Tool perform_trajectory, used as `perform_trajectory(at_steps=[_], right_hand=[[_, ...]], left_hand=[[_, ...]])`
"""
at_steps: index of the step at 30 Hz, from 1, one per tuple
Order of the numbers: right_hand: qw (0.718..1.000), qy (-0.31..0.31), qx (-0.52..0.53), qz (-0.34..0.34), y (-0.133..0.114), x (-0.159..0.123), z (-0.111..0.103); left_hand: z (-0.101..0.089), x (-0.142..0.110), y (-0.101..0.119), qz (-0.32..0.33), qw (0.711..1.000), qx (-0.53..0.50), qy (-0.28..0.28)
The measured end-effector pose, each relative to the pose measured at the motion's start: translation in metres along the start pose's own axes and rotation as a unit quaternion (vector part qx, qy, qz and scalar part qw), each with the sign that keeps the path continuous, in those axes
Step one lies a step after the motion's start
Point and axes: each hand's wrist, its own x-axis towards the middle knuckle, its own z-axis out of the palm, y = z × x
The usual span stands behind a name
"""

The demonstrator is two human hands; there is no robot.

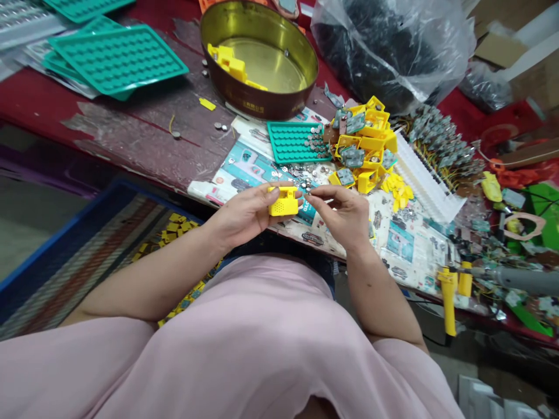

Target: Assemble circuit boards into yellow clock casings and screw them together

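My left hand [247, 215] grips a small yellow plastic housing [283, 203] with a grid of little holes in its near face. Just right of it, my right hand [345, 212] has thumb and forefinger pinched together, with a tiny dark or silvery piece at the tips that is too small to name. Behind both hands, loose button cells [301, 170] lie on printed cardboard [244, 166]. A teal tray [283, 142] there has more cells at its right end. To its right is a heap of yellow housings [373, 139], some with grey parts in them.
A round metal tin [257, 102] with yellow pieces stands at the back. Teal trays [117, 61] lie stacked at left. At right are a white rack [430, 174], a pile of yellow covers [397, 191] and a yellow-handled tool [448, 297]. Below left, a woven-sided container [87, 250] holds yellow housings.
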Motion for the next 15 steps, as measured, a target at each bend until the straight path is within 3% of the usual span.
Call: perform_trajectory(at_steps=[8,15], right_hand=[[1.000,-0.025,-0.017,-0.003,0.009,-0.003,-0.001],[0.999,0.006,-0.035,-0.020,0.006,-0.002,-0.008]], left_hand=[[0.000,-0.002,0.003,-0.025,0.995,-0.098,0.024],[-0.001,-0.004,0.009,-0.044,0.999,-0.003,-0.022]])
